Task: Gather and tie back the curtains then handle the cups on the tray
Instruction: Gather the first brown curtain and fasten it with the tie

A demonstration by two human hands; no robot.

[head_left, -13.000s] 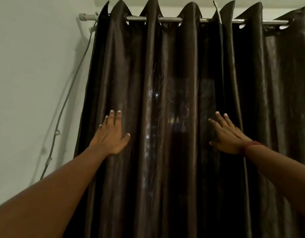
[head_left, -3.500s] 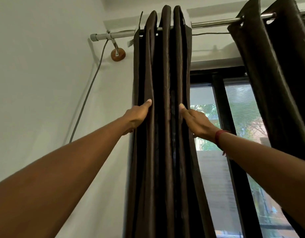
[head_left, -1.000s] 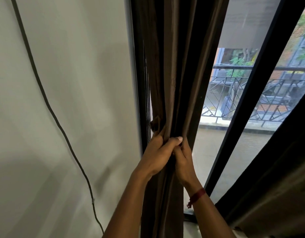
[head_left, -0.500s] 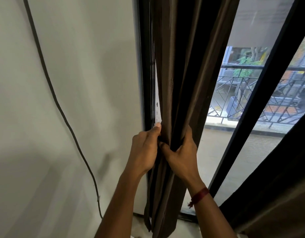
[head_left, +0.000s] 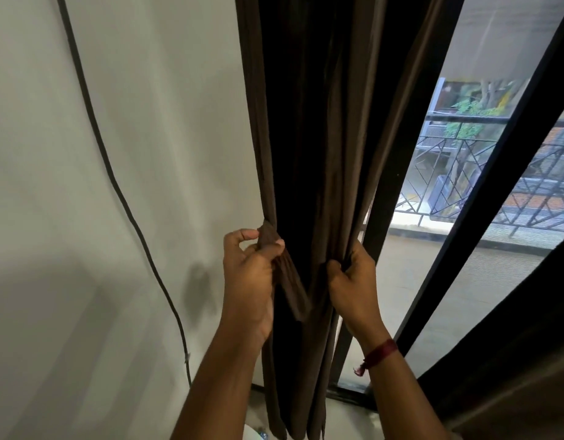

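Hands hold the gathered curtain (head_left: 322, 138), which hangs between the wall (head_left: 147, 122) on the left and the window (head_left: 433, 296) on the right. The left hand (head_left: 250, 281) pinches a narrow fabric strip (head_left: 290, 290) (probably the tie-back) at its left edge; the right hand (head_left: 353, 281) grips the folds at its right edge. The tying step seems in hand. Next, the strip must pass round the bundle and be fastened — folds kept together. Of the cups nothing is in view.
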